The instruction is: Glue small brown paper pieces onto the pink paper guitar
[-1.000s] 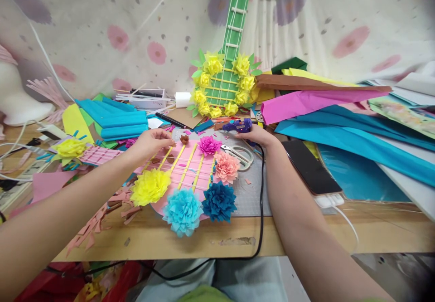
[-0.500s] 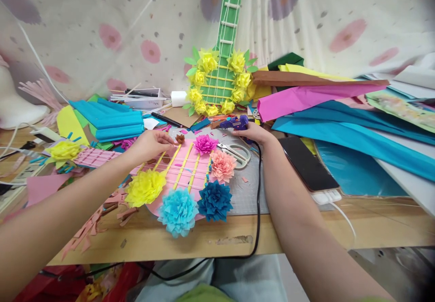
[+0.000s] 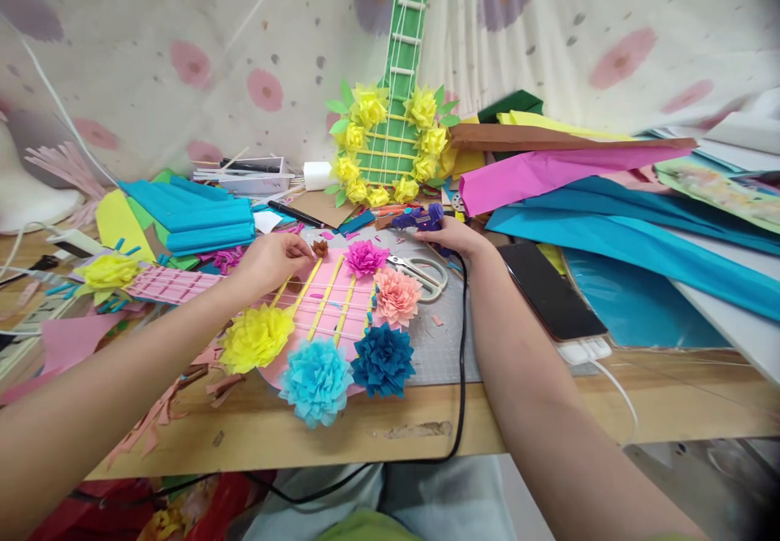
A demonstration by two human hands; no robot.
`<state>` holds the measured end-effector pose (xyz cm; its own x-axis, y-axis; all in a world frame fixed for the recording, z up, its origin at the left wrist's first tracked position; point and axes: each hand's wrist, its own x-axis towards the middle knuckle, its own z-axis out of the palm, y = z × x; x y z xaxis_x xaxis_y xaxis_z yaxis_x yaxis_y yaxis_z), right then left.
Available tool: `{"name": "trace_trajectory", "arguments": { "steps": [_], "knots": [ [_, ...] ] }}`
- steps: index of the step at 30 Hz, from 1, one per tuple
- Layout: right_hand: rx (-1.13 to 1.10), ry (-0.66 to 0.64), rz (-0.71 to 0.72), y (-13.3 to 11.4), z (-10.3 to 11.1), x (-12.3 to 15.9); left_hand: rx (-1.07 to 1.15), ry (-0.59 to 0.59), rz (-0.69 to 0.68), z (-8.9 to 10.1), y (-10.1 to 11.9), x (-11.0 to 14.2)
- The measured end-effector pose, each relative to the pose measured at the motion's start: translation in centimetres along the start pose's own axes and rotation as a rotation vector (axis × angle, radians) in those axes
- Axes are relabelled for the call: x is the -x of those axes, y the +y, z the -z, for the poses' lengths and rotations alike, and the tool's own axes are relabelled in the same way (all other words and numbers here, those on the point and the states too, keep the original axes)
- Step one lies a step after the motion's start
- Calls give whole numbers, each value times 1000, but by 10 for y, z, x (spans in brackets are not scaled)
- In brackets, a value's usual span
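On the near middle of the wooden tabletop [image 3: 359, 435], pink paper guitar [image 3: 329, 301], flat rounded body, lying flat-looking, partly over a grey gridded cutting mat [image 3: 444, 362]. Long axis runs left-right; neck points left and a bit far, passing behind the left forearm, with a crinkled yellow bloom [image 3: 110, 271] at its head end. Thin strings follow that axis; narrow yellow strips cross the body. Layered, ruffled paper flowers ring the body: yellow flower [image 3: 257, 338] left, light blue flower [image 3: 315, 381] near, dark blue flower [image 3: 383, 360] near right, coral flower [image 3: 396, 297] right, magenta flower [image 3: 366, 257] far. Small brown flower [image 3: 320, 248], cupped petals, at the body's far edge. Left hand [image 3: 274, 261] over the body's far left, fingers drawn close together right beside the brown flower; cannot tell if they pinch it. Right hand [image 3: 456, 236] has fingers wrapped round the handle of a purple plastic glue gun [image 3: 420, 218], nozzle pointing left; black cable [image 3: 465, 346] drops to the near edge. Metal scissors [image 3: 426, 278] with pale looped handles lie just right of the magenta flower. Green guitar [image 3: 396, 135] stands at the far side, neck up. Creased blue crepe paper [image 3: 609, 236] right, smooth black phone [image 3: 552, 289] nearer.
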<state>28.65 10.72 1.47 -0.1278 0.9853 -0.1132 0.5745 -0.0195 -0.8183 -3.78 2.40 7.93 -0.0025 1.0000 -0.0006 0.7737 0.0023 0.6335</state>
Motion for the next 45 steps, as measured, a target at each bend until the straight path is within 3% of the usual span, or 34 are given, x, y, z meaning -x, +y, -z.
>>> {"name": "trace_trajectory", "arguments": {
  "steps": [12,35,45],
  "knots": [
    [2,-10,-2,-2,0,1,-64,71,16,-4,-2,-2],
    [37,6,3,5,-1,-5,-208,28,76,-5,10,-1],
    [59,16,11,9,0,-7,-218,8,41,-2,5,-4]
  ]
}}
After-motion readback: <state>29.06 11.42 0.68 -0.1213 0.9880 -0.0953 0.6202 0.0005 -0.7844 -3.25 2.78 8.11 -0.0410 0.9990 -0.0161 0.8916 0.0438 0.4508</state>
